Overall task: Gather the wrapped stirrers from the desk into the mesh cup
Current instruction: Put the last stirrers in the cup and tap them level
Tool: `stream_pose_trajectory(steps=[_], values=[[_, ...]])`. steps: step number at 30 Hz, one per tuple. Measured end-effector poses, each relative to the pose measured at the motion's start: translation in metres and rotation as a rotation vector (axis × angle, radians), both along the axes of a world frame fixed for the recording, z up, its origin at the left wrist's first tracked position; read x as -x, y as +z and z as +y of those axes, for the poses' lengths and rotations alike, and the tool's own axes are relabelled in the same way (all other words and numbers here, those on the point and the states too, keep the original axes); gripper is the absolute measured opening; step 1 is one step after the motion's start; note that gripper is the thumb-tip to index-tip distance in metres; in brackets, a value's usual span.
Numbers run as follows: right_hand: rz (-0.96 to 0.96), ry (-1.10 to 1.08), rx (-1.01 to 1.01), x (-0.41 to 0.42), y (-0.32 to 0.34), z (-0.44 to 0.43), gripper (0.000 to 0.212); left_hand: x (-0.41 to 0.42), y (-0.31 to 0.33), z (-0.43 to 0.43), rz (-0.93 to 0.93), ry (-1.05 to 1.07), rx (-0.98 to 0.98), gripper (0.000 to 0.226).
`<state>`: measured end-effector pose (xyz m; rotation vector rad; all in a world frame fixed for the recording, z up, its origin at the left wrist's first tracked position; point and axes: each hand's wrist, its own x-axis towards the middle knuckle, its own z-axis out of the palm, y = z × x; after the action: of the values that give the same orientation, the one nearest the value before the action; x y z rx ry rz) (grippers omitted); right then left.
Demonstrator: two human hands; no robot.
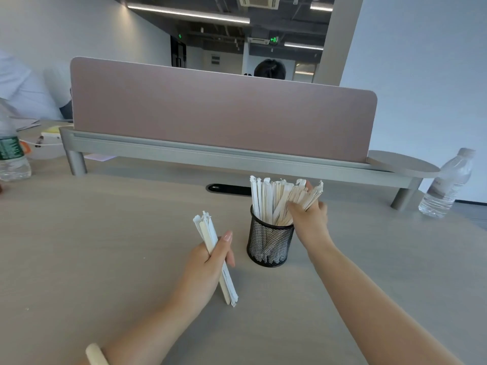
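Observation:
A black mesh cup point(270, 243) stands on the desk at centre, with several paper-wrapped stirrers point(266, 198) upright in it, fanning out above the rim. My right hand point(311, 219) is at the cup's right side, fingers closed around a bunch of those stirrers at rim height. To the cup's left, my left hand point(208, 262) grips a small bundle of wrapped stirrers point(208, 233), held nearly upright, its lower end close to the desk surface.
A pink divider panel point(221, 111) on a grey rail runs across the back. Water bottles stand at the far left point(11, 154) and far right point(448, 183). A black cable grommet point(226, 188) sits behind the cup. Another person sits beyond the divider.

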<state>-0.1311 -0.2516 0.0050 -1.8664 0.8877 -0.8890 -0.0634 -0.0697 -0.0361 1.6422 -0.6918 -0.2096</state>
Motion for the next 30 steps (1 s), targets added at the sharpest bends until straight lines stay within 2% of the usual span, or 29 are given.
stream_pose_trajectory(steps=[2,4,5,8,10,13,17,23,27,30], values=[[-0.139,0.160,-0.110,0.004,0.003,0.006,0.059,0.001,0.001,0.001,-0.006,0.002,-0.013,0.050],[-0.247,0.325,-0.233,0.012,0.006,0.014,0.043,0.001,0.001,0.001,-0.008,-0.002,-0.021,0.052],[-0.261,0.386,-0.258,0.017,0.004,0.015,0.042,0.001,0.002,0.001,-0.007,-0.007,-0.026,0.053],[-0.203,0.539,-0.248,0.028,-0.014,0.011,0.067,0.002,0.006,0.004,0.034,0.001,-0.022,0.051],[-0.116,0.611,-0.242,0.032,-0.026,0.005,0.072,0.000,0.020,0.004,0.117,0.034,0.027,0.051],[-0.030,0.645,-0.235,0.033,-0.039,0.000,0.074,-0.007,0.053,-0.006,0.193,0.091,0.202,0.050],[-0.066,0.581,-0.232,0.031,-0.046,0.006,0.066,-0.014,0.094,-0.041,0.158,0.079,0.376,0.049],[-0.101,0.527,-0.195,0.033,-0.050,0.009,0.065,-0.009,0.074,-0.081,0.078,0.126,0.306,0.034],[-0.106,0.516,-0.190,0.032,-0.052,0.011,0.066,-0.009,0.063,-0.084,0.074,0.160,0.237,0.038],[-0.111,0.520,-0.181,0.032,-0.052,0.012,0.068,-0.011,0.058,-0.087,0.057,0.101,0.109,0.042]])
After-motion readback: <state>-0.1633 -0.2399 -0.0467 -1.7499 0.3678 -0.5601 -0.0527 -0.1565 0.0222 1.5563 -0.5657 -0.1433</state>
